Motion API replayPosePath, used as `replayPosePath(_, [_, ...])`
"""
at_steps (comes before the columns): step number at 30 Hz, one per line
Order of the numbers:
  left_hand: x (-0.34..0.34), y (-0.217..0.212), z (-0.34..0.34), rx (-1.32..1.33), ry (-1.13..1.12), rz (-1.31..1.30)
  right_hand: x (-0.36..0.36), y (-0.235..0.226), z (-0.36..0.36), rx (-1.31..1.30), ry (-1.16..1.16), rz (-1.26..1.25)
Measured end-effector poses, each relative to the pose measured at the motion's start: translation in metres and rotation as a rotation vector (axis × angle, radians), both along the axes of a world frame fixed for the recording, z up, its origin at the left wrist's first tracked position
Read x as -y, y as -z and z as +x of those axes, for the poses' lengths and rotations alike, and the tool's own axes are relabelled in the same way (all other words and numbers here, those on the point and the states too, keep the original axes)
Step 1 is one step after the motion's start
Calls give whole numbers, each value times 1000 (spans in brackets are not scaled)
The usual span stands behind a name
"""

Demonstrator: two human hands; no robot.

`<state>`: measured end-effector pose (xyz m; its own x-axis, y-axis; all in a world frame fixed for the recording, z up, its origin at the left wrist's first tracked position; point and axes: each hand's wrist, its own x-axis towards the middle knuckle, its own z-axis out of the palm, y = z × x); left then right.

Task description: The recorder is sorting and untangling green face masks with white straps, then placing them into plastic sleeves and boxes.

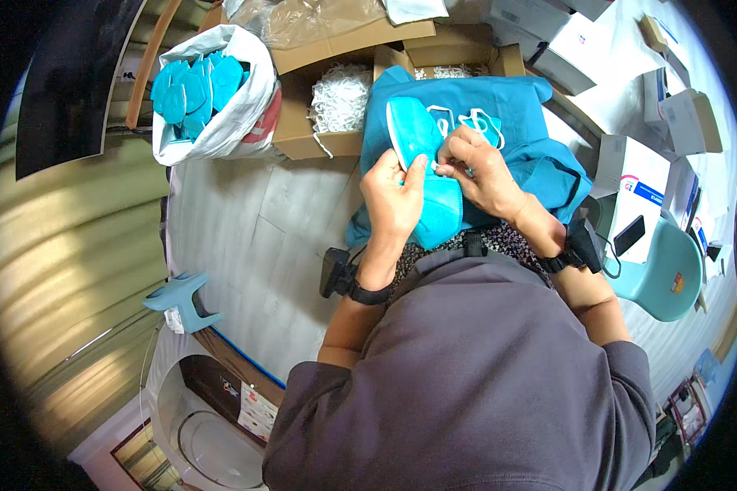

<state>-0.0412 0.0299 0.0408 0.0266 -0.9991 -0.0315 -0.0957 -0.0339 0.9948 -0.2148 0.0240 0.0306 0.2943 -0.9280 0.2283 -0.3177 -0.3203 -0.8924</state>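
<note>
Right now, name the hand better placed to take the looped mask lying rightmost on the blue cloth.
Probably the right hand: the looped mask lies close by its knuckles. The left hand is farther away, gripping the held mask.

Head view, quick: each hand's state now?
Left hand: closed, holding a teal face mask.
Right hand: closed at the mask; exactly what it pinches can't be told.

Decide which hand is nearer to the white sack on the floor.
Left. The left hand grips a teal mask to the right of the white sack; the right hand is farther right, at the same mask.
</note>
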Motion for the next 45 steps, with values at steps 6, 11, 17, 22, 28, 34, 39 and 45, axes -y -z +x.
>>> replayPosePath(6, [-15,-5,16,-118,-3,-28,9,21,-12,-112,119,-126])
replayPosePath(11, [-32,-62,44,-86,-69,-12,52,43,-96,-108,544,-6])
replayPosePath(17, [-11,-30,76,216,183,-233,39,18,-61,-220,379,111])
replayPosePath(22, [-20,-26,81,42,123,125,17,6,-62,-822,288,27])
replayPosePath(28, [-7,-9,56,9,274,171,18,3,-38,-805,-98,-230])
replayPosePath(34, [-5,30,33,184,416,354,41,38,-35,-656,-352,-78])
replayPosePath(39, [-4,21,7,64,367,447,30,6,-33,-193,-146,242])
replayPosePath(45, [5,26,-16,139,327,251,19,4,-20,-11,-84,125])
